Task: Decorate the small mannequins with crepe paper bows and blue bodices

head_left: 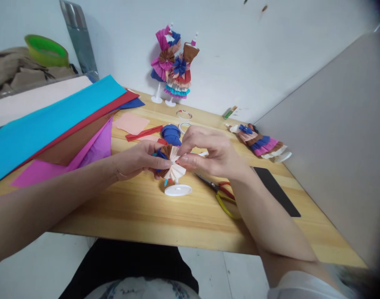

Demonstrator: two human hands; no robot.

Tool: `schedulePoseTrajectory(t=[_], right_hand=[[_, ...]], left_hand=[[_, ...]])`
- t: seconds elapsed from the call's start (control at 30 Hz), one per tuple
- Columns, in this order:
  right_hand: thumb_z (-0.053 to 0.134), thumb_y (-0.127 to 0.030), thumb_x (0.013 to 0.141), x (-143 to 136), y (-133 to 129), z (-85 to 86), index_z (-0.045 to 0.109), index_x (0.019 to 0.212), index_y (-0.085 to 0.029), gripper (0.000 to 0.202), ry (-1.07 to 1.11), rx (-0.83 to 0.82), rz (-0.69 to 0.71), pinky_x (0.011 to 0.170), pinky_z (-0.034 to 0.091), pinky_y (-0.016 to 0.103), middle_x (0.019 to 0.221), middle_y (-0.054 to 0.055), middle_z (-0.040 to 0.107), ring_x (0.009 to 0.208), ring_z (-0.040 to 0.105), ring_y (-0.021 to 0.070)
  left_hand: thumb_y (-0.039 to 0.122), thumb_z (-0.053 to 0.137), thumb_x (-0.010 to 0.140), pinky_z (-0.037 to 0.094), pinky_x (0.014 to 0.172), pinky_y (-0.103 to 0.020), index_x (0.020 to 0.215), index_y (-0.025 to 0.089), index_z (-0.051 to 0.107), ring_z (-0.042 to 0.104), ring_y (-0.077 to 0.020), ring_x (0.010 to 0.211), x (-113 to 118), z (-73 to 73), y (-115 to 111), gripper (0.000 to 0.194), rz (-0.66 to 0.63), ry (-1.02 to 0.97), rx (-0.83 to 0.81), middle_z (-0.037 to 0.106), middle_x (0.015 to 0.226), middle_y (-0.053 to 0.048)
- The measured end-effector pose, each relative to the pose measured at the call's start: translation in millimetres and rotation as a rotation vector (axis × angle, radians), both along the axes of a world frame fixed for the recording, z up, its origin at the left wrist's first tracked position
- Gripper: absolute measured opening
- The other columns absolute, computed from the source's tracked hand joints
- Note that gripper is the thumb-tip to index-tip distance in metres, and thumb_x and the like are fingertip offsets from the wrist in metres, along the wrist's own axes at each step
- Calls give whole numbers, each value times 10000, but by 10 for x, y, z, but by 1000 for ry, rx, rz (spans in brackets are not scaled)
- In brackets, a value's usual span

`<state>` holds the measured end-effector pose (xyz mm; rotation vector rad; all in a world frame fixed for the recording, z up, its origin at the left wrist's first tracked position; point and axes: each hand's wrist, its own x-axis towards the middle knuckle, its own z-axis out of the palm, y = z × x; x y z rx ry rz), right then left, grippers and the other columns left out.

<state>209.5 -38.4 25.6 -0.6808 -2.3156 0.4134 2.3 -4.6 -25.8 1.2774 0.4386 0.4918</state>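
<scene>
A small dress form with pleated paper, brown on one side and cream on the other (177, 171), is between my hands, tilted with its round white base (178, 190) toward me. My left hand (144, 157) grips it from the left, thumb pressed on the middle of the pleats. From the right, my right hand (210, 150) pinches at the cream pleats' edge with thumb and finger; the fingertips partly hide what they hold. Blue paper shows beside the brown folds. Just behind lies a rolled strip of blue paper (171, 133). Scissors (223, 193) rest under my right forearm.
Stacked coloured paper sheets (62, 114) cover the left of the table. Two dressed forms (179, 70) stand by the wall; another dressed form (263, 141) lies at right, near a dark flat phone-like slab (277, 191). Tape rolls (184, 113) and red scraps (144, 133) lie behind my hands.
</scene>
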Motion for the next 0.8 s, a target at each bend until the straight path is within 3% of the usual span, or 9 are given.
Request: schedulePoseTrajectory(t=[0.2,0.33,0.4,0.5,0.63,0.8], right_hand=[[678,-307,850,-13,12,-34,677,767,-215,123,76,-145,-49,813,483,355,932,48,684,870,620,191],[699,-259,827,-10,18,-74,670,753,-205,96,123,-272,-48,756,494,326,786,24,677,798,628,179],[701,-239,817,-8,17,-89,677,812,-198,47,136,-301,-69,715,492,303,790,19,666,758,614,162],[698,-241,812,-7,15,-93,687,941,-196,137,111,-314,-86,659,478,274,813,14,657,704,585,137],[692,-273,822,3,28,-84,694,823,-192,81,66,-318,-43,628,460,266,742,12,645,675,568,132],[697,-384,814,32,54,-70,666,783,-196,193,127,-401,-46,635,466,286,745,27,644,709,585,156]], left_hand=[[256,777,683,444,520,-212,716,121,665,566,-99,534,4,24,3,178,14,14,40,661,636,-22],[237,773,705,464,531,-199,738,122,694,582,-98,553,4,23,4,144,-6,10,47,667,631,-18],[231,767,721,479,548,-198,754,123,705,598,-101,575,7,19,2,129,-12,24,56,679,647,-22],[227,769,722,489,555,-197,751,122,709,610,-107,591,15,9,0,124,-5,57,81,690,659,-29],[236,782,704,496,555,-201,740,125,710,602,-104,574,23,-5,-1,136,-14,53,98,683,646,-25],[230,787,684,496,539,-192,727,131,716,612,-107,578,31,4,-8,130,20,58,77,687,641,-25]])
